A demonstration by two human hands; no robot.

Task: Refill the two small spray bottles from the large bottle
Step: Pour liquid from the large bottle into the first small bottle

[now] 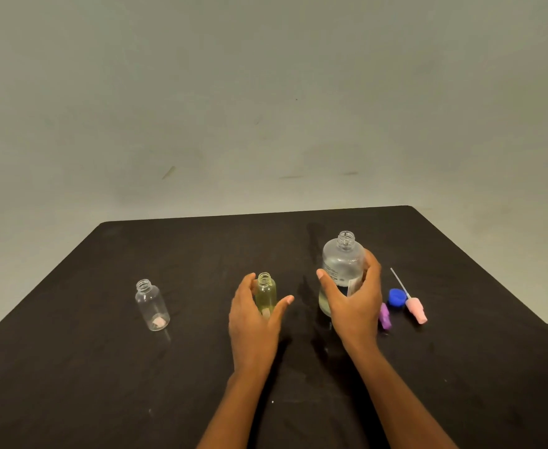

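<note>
A large clear bottle (342, 260) stands uncapped right of the table's centre, with some liquid in its lower part. My right hand (353, 306) grips it, thumb on the front and fingers round the right side. A small uncapped bottle (266, 291) holding yellowish liquid stands at the centre. My left hand (253, 325) cups around it with fingers spread, and the thumb is clear of the bottle on its right. A second small bottle (152, 306), clear and empty, stands uncapped at the left.
A blue cap (396, 297), a pink spray head (415, 309) with its thin dip tube, and a purple spray head (385, 315) lie right of the large bottle. Everything rests on a black table (201, 254) against a pale wall.
</note>
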